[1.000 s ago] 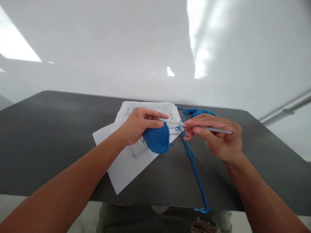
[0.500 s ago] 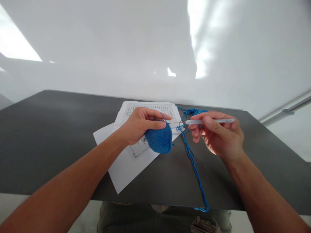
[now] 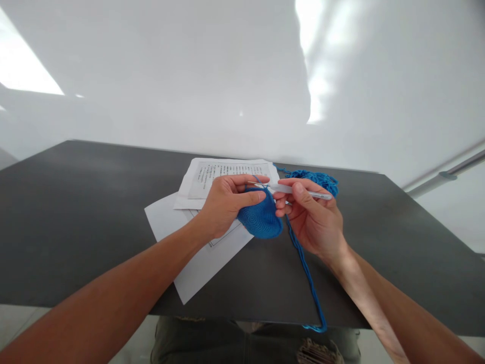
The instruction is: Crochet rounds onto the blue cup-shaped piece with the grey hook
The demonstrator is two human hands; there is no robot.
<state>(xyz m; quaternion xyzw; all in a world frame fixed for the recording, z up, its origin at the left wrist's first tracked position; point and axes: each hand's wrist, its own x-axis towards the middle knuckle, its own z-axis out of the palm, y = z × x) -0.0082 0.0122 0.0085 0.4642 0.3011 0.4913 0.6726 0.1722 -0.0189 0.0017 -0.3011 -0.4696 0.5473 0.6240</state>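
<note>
My left hand [image 3: 231, 202] pinches the top edge of a round blue crochet piece [image 3: 261, 217], thumb in front, with a strand of yarn looped over the index finger. Between thumb and fingers, my right hand [image 3: 310, 212] grips a crochet hook [image 3: 282, 188] by its pale handle. The hook's thin metal shaft points left, across the upper edge of the piece and close to my left fingertips. Whether its tip sits inside a stitch is too small to tell.
Printed sheets [image 3: 200, 275] lie under and behind my left hand on the dark table [image 3: 94, 217]. A heap of blue yarn [image 3: 322, 181] rests behind my right hand. Several yarn strands [image 3: 308, 273] run down to the table's front edge. A white wall [image 3: 189, 91] stands behind.
My right hand with the crochet hook has moved left, bringing the shaft across the crochet piece's edge. My left hand and the piece have shifted slightly right. More of the yarn heap shows.
</note>
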